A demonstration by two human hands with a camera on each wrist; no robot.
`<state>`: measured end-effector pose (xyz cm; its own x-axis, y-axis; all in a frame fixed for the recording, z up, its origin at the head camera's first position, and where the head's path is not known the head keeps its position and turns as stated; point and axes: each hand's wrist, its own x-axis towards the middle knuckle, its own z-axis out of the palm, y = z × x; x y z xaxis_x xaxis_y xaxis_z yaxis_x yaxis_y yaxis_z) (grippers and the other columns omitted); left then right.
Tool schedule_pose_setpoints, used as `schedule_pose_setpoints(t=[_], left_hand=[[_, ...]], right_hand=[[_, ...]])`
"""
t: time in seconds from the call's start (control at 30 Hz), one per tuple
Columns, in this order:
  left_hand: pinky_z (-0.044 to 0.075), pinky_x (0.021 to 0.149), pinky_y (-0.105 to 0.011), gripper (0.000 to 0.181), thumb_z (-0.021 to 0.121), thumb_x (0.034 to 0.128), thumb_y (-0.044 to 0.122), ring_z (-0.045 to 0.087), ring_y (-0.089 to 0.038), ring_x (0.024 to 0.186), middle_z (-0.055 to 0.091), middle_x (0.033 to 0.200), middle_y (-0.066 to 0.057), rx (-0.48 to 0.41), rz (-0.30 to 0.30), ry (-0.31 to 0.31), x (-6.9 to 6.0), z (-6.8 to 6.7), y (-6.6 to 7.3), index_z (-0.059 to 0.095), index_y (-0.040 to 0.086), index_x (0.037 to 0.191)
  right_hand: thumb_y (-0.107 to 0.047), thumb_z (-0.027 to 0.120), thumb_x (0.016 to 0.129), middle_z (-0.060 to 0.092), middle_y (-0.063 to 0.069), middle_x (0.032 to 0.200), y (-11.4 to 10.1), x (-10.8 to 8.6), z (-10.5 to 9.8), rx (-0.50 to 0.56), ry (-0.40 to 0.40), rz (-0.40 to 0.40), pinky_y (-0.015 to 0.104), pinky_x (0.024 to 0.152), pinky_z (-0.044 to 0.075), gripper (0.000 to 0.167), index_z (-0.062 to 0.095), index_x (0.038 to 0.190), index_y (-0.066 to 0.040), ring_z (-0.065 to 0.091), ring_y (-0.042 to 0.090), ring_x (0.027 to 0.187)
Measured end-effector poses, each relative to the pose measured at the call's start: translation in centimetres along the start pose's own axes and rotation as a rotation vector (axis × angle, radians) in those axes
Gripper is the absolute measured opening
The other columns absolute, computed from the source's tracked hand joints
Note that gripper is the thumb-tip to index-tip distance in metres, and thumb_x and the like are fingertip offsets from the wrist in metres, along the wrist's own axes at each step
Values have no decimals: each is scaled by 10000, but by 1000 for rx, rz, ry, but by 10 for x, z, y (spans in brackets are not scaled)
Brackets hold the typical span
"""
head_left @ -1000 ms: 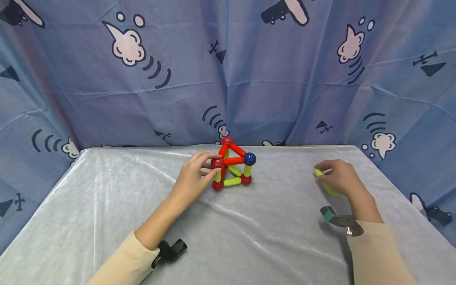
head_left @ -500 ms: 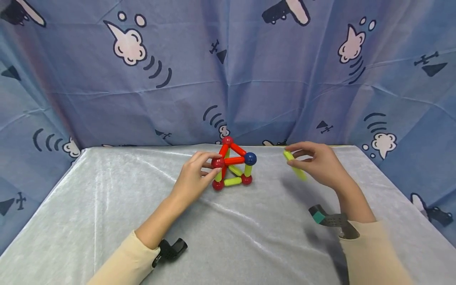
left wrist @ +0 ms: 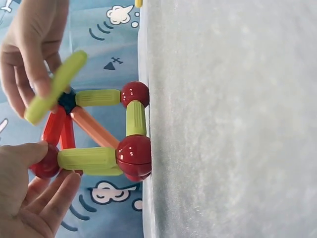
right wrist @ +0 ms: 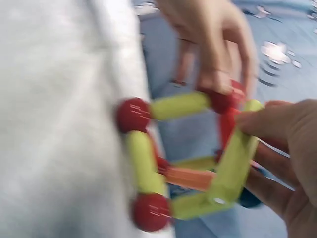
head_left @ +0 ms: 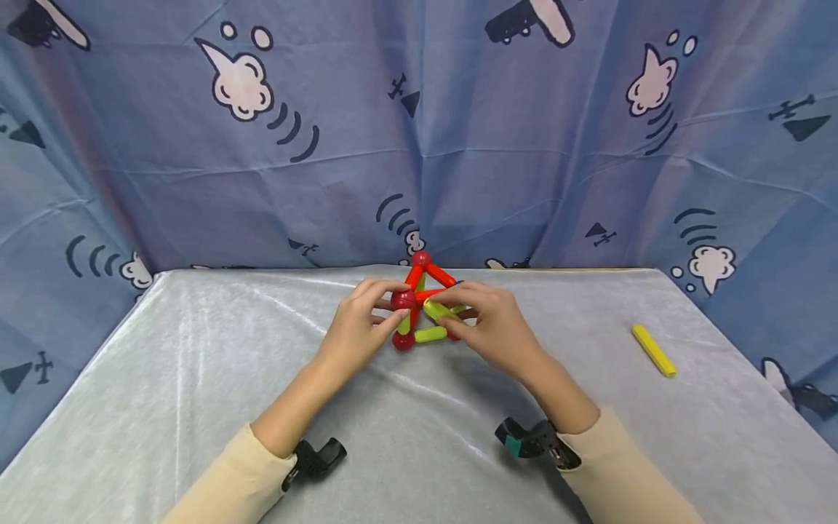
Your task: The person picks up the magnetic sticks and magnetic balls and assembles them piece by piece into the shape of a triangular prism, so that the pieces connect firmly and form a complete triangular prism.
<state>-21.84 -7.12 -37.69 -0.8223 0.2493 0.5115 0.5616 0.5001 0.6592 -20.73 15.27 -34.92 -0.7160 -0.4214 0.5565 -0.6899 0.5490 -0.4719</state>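
Note:
A small frame of magnetic rods and balls stands on the table; its lower rod [head_left: 431, 334] is yellow-green and its far top ball [head_left: 421, 259] is red. My left hand [head_left: 358, 320] holds the near upper red ball [left wrist: 45, 161] between thumb and fingers. My right hand [head_left: 494, 320] pinches a loose yellow-green rod [left wrist: 57, 87] just in front of the frame's upper side, tilted. In the left wrist view, the blue ball [left wrist: 67, 100] lies behind that rod; my right hand mostly hides it in the head view. Whether the loose rod touches the frame, I cannot tell.
A single yellow rod [head_left: 653, 351] lies on the right of the table, which is covered with pale grey cloth [head_left: 406, 451]. A blue patterned curtain [head_left: 497, 145] hangs behind the table's back edge. Each wrist carries a dark camera mount.
My right hand has lifted the yellow-green rod and carried it left to the frame. The yellow rod on the right is now uncovered. My left hand has stayed on its ball.

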Motion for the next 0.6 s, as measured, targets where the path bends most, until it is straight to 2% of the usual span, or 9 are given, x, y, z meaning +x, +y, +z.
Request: schedule_pose_setpoints(t=[0.1,0.23,0.4,0.47,0.53,0.6], left_hand=[[632,781,-284,359,753,911,115,729,-223,973,646,1223,-84,-2,2,0,0,0,0,671,116,1260],[631,779,-279,351,748,915,113,730,-221,980,646,1225,-79,0,-2,-2,0,1,0,672,119,1258],[632,782,-286,355,750,914,112,731,-218,981,646,1232,-74,8,-5,1,-1,1,0,672,124,1259],[632,782,-288,356,753,911,113,731,-217,980,646,1232,-73,10,-8,4,-1,0,0,673,125,1258],[632,784,-288,358,755,911,117,731,-216,980,645,1231,-73,10,-11,3,-1,0,0,672,127,1258],[631,784,-284,351,750,916,125,729,-212,985,643,1227,-71,8,-15,-1,-1,1,0,672,131,1258]], right_hand=[[3,837,786,763,79,1002,1,-1,18,-44,52,-53,282,682,629,290,782,1062,-68,728,174,793],[-6,864,754,763,95,1000,2,-3,32,-95,98,-59,315,638,610,305,779,1042,-57,667,154,714],[-45,880,747,753,85,948,6,-4,34,-101,146,-106,317,620,605,290,769,1015,-54,654,157,694],[-70,889,743,742,93,898,10,-3,28,-88,197,-129,332,621,615,296,761,1008,-38,677,184,693],[-127,899,746,718,113,899,17,-3,20,-76,261,-86,366,653,625,360,744,1057,-31,689,224,744],[-217,905,752,696,132,1004,26,-3,11,-36,272,48,414,763,618,544,679,1215,-43,684,273,861]])
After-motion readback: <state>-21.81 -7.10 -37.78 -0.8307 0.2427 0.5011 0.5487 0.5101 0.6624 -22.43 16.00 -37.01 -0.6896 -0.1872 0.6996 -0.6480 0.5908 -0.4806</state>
